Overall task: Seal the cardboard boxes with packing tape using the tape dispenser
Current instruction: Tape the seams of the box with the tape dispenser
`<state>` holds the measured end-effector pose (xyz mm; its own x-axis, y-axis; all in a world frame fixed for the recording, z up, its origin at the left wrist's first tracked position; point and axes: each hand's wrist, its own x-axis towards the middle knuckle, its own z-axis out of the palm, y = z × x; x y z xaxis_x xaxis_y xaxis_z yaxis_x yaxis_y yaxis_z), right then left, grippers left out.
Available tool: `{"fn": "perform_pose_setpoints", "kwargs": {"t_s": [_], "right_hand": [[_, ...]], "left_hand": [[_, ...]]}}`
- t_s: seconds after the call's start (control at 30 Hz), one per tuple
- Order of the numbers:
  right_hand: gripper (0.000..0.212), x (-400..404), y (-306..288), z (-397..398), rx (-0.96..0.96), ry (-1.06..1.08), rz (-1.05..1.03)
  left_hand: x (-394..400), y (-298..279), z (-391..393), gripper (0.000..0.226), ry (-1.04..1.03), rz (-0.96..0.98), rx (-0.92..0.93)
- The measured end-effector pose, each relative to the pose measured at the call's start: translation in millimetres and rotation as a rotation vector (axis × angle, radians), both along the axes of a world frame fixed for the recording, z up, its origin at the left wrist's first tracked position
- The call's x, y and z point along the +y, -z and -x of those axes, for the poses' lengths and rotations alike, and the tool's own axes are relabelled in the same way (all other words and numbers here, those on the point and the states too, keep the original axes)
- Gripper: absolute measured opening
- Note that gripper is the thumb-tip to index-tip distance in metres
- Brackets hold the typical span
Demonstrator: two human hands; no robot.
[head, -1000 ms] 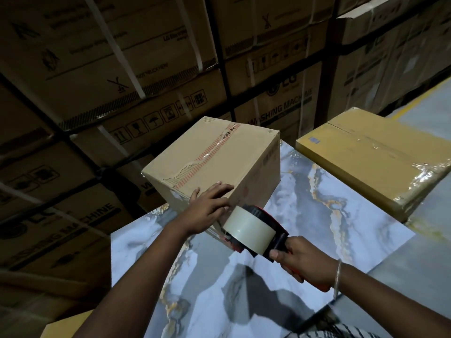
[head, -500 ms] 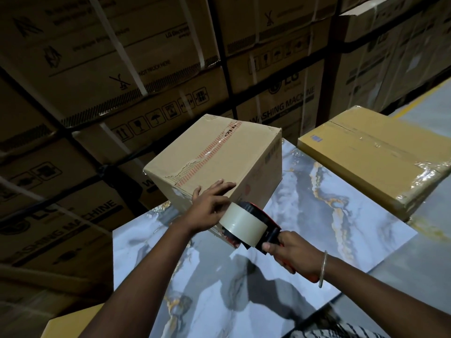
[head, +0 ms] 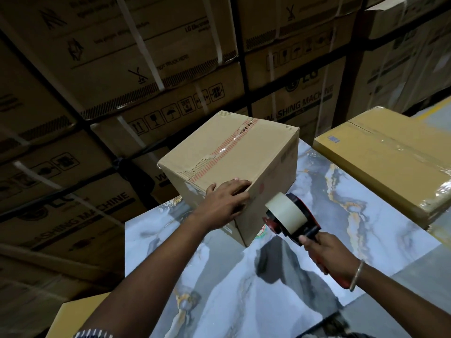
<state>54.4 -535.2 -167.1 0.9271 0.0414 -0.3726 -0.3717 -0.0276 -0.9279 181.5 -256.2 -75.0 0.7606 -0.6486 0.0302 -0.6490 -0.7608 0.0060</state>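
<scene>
Head view, risks first. Small brown cardboard box [head: 229,164] standing on the marble-patterned blue-grey tabletop [head: 341,215], near its far left corner, top seam already carrying a strip of clear tape over red print, torn and ragged at the near end. Red tape dispenser with a cream roll of packing tape [head: 289,215] held against the box's near right side wall, low down, close to the near vertical corner. Likely trouble: tape failing to bite on the wall if the dispenser's front edge sits tilted or only lightly pressed; whether tape is already stuck there, impossible to tell. Likely too: box sliding or twisting on the smooth tabletop under a pull, with only one hand bracing it; tape wrinkling or wandering off the seam while turning over the top edge; new tape lifting again where the ragged cardboard lies.

Then the fingers. Left hand [head: 225,203] laid over the near top edge and corner of the box, fingers [head: 238,185] spread and nearly straight, pressing flat on the cardboard, curled round nothing. Right hand [head: 327,254] wrapped round the dispenser's red handle, fingers closed tight on it, thumb pointing toward the roll, thin metal bangle [head: 356,275] on the wrist.
</scene>
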Motion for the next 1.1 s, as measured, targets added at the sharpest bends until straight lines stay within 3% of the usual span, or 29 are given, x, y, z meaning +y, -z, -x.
{"fn": "perform_pose_setpoints", "kwargs": {"t_s": [0.1,0.4,0.63,0.83,1.0,1.1], "right_hand": [[0.036,3.2,-7.9,-3.3,-0.028,0.004,-0.011],[0.084,13.7,-34.0,-12.1,-0.126,0.016,-0.109],[0.062,38.3,-84.6,-46.3,-0.297,-0.131,-0.117],[0.048,76.4,-123.2,-86.9,-0.356,-0.191,-0.071],[0.045,110.6,-140.5,-124.0,-0.371,-0.208,-0.114],[0.05,122.1,-140.2,-143.2,-0.319,-0.212,-0.151]], "left_hand": [[-11.6,1.0,-1.3,0.059,-0.085,-0.021,-0.002],[-14.2,6.0,-3.3,0.069,-0.166,-0.045,0.096],[11.5,1.4,14.3,0.057,-0.107,0.053,0.079],[44.7,16.9,37.8,0.077,-0.143,0.173,0.013],[35.9,55.2,56.3,0.046,-0.37,0.514,-0.264],[20.4,72.4,60.9,0.053,-0.625,0.931,-0.336]]}}
